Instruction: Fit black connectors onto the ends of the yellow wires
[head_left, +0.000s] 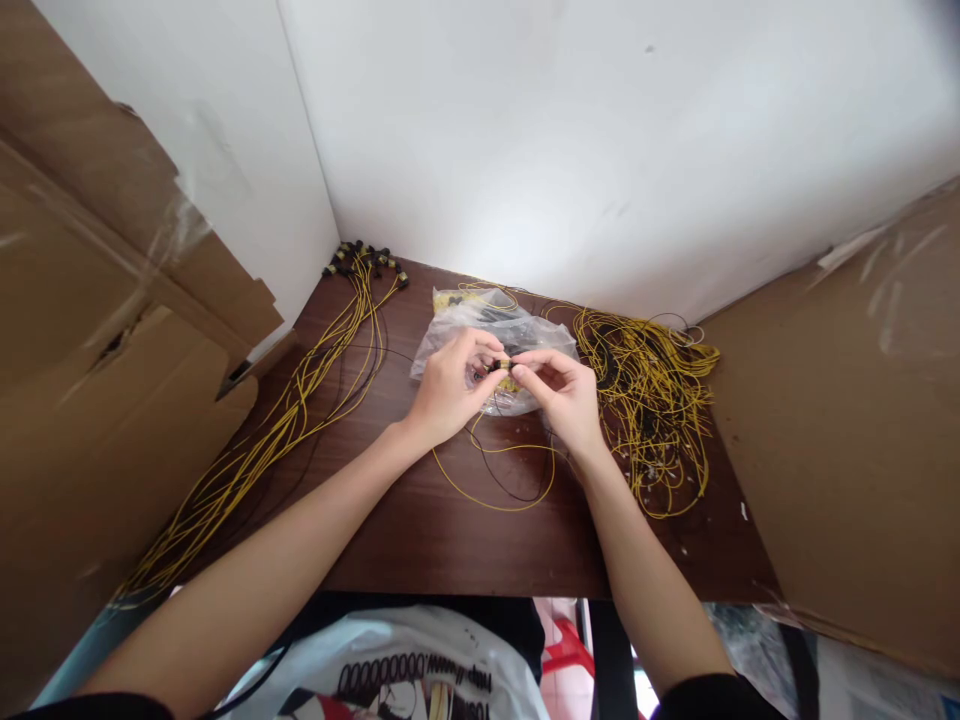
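My left hand (457,385) and my right hand (561,392) meet over the middle of the table. Between their fingertips is a small black and yellow connector (501,366), pinched from both sides. A thin yellow wire (491,505) and a dark wire loop on the tabletop below the hands. Right behind the hands lies a clear plastic bag (480,318) with yellow and black small parts inside. The fingers partly cover the connector, so its finer details cannot be made out.
A bundle of yellow wires (300,395) with black and yellow connector ends (364,258) runs along the left of the brown table (450,560). A tangled wire heap (649,400) lies on the right. Cardboard sheets (847,430) flank both sides; a white wall (562,150) stands behind.
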